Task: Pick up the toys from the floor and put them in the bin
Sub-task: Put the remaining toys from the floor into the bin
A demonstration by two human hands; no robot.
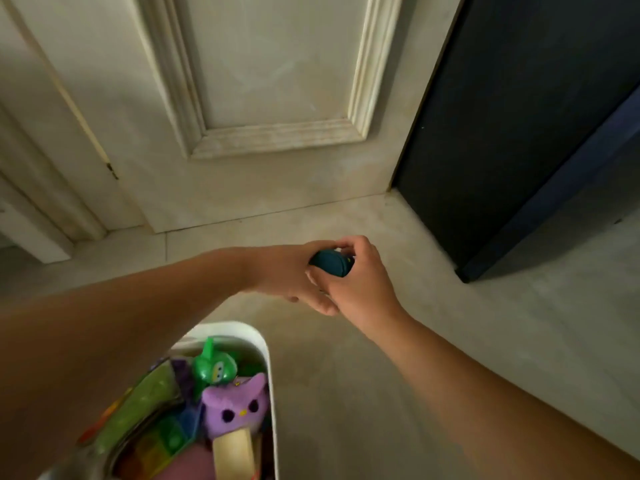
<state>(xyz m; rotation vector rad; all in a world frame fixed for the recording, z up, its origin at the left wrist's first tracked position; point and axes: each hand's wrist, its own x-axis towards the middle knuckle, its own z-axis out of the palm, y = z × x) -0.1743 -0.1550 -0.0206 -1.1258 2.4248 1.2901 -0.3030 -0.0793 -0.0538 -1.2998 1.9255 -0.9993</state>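
A dark teal toy (330, 264) sits between both of my hands, held above the floor in front of the door. My right hand (360, 282) wraps around it from the right, fingers curled over its top. My left hand (287, 271) reaches in from the left and touches the toy's left end; whether it grips is unclear. Below them stands the white bin (265, 344), its rim at the bottom centre. Inside lie several toys: a green figure (213, 367), a purple plush (239, 407), colourful blocks (169, 441) and a wooden piece (233, 452).
A cream panelled door (263, 98) fills the back. A dark blue-black cabinet (519, 116) stands at the right, its corner near my right hand. Pale tile floor (381, 375) lies to the right of the bin.
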